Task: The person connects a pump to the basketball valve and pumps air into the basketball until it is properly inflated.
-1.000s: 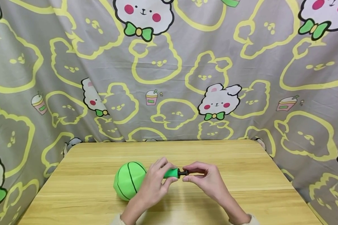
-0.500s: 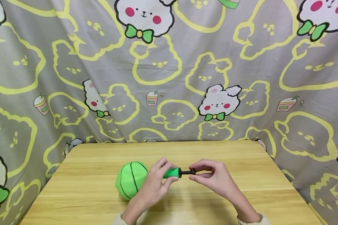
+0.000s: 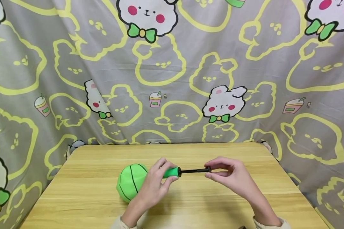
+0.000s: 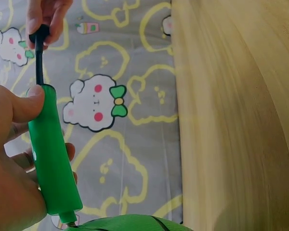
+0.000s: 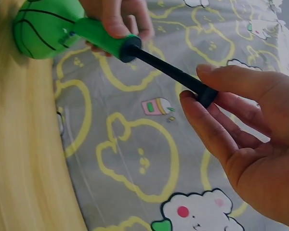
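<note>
A green hand pump (image 4: pixel 53 154) is gripped round its barrel by my left hand (image 3: pixel 154 186). My right hand (image 3: pixel 235 175) pinches the black plunger handle (image 5: pixel 206 96) between thumb and fingers, and the black plunger rod (image 3: pixel 192 171) stands well out of the barrel. At the pump's other end is a green ball (image 3: pixel 132 183) with black lines, slightly dented in outline. In the left wrist view the nozzle (image 4: pixel 68 219) meets the ball's surface. My left hand and forearm hide part of the ball and barrel in the head view.
The wooden table (image 3: pixel 97 159) lies under both hands. Behind it and at both sides hangs a grey curtain (image 3: pixel 186 89) printed with yellow outlines and white cartoon animals.
My right hand has moved to the right, drawing the plunger rod farther out of the barrel. My left hand keeps its grip on the pump, and the ball has barely shifted.
</note>
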`<state>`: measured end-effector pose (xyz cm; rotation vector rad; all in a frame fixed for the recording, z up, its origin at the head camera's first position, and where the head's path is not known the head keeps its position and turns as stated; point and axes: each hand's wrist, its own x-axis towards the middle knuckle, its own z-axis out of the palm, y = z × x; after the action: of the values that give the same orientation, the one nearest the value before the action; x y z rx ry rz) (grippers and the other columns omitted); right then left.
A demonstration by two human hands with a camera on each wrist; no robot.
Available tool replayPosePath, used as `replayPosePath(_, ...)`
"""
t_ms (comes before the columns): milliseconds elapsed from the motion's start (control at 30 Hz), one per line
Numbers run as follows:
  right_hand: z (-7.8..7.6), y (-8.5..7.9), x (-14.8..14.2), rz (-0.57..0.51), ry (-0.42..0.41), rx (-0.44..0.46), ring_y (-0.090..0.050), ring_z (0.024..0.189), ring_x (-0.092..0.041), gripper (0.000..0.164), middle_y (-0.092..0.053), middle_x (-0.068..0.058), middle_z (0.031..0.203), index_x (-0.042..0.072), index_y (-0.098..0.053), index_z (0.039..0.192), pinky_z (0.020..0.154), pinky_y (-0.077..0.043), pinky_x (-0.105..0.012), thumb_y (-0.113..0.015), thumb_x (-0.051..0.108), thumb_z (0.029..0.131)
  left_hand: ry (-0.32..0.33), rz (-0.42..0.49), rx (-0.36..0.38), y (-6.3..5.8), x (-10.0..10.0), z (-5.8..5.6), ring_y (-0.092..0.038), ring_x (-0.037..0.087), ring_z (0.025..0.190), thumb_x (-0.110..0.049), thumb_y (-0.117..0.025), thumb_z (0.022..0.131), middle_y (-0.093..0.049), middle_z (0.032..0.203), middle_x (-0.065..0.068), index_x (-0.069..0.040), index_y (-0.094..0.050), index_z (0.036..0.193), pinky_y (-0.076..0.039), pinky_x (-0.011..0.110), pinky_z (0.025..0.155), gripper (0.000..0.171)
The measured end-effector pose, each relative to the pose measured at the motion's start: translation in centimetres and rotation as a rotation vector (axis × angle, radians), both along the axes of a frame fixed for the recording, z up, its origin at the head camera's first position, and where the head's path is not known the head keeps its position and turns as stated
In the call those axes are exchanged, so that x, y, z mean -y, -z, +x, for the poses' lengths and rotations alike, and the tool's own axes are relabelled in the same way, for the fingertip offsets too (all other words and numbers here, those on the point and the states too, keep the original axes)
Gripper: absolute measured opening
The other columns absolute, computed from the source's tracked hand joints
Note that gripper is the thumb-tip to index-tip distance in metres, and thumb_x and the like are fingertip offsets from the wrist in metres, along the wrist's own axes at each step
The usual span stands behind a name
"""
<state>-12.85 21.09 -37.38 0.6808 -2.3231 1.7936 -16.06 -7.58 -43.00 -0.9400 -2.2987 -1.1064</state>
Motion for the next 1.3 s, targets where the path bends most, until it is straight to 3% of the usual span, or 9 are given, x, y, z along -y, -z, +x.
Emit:
replayPosePath(200,0.3,-0.7,-1.3,0.01,-0.008,-0.032,-0.073,0.098,-0.022,0.026,-0.073,-0.013,0.107,-0.001,-0.074,0.109,0.077,-0.06,-0.039,-0.081,-0.003,0.084,-0.005,0.003,0.014,-0.1,0.2,-0.1,-0.048,0.005,0.08,-0.024,-0.077,0.093,-0.049,0.094,-0.011,-0.018,-0.069,0.11,-0.047,0.024,0.07,0.02)
replayPosePath(600,0.0,-0.4,-1.3,0.014,-0.018,-0.052,-0.073,0.097,-0.022,0.027,-0.072,-0.017,0.107,0.001,-0.074,0.109,0.077,-0.06,-0.039,-0.081,-0.004,0.084,-0.038,-0.018,-0.028,-0.2,0.1,-0.1,-0.05,0.006,0.084,-0.027,-0.076,0.094,-0.054,0.098,-0.011,-0.018,-0.069,0.109,-0.046,0.027,0.073,0.019)
replayPosePath(1300,-0.7,2.3,2.8,-0.085,-0.015,-0.022,-0.074,0.094,-0.023,0.026,-0.073,-0.022,0.103,0.0,-0.077,0.105,0.074,-0.06,-0.04,-0.085,-0.001,0.08,-0.035,-0.041,-0.05,-0.3,-0.3,0.2,-0.051,0.005,0.086,-0.026,-0.078,0.09,-0.053,0.095,-0.012,-0.019,-0.07,0.107,-0.043,0.031,0.077,0.021)
